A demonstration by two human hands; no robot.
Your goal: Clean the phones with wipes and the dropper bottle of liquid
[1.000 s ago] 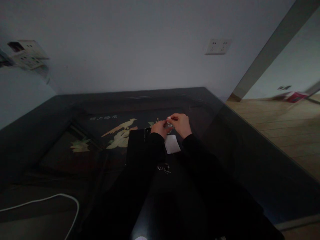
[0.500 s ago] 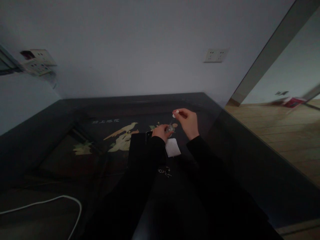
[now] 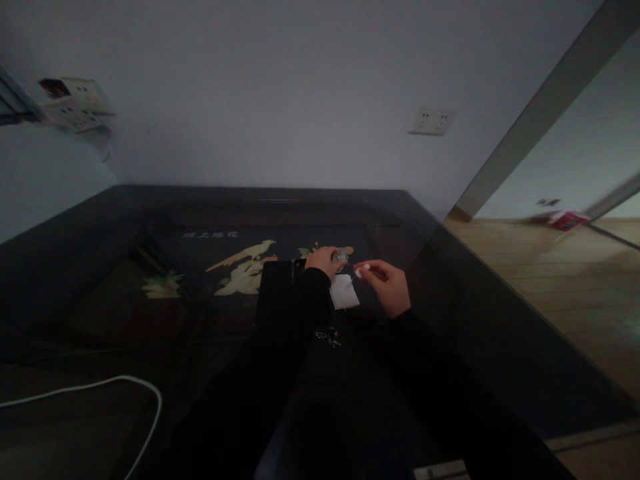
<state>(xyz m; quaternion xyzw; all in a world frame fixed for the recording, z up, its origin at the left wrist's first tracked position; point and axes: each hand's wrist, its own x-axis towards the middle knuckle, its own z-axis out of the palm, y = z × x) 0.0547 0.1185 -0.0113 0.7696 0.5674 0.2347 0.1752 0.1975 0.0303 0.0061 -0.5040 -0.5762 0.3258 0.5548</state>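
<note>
Low, right hand (image 3: 387, 285) fingers pinch white cap (image 3: 359, 272).

The table (image 3: 450, 280) top is glossy dark lacquer; the white square (image 3: 343, 291) on it looks matt, like paper.

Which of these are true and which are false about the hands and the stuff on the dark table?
1. The left hand holds a small clear bottle. True.
2. The right hand pinches a small white cap. True.
3. The white paper square lies on the wooden floor. False: it lies on the dark table, between the hands.
4. The white cable is wrapped round the right wrist. False: it lies alone at the table's near left.
5. The small metal bits lie nearer the person than the paper. True.
</note>
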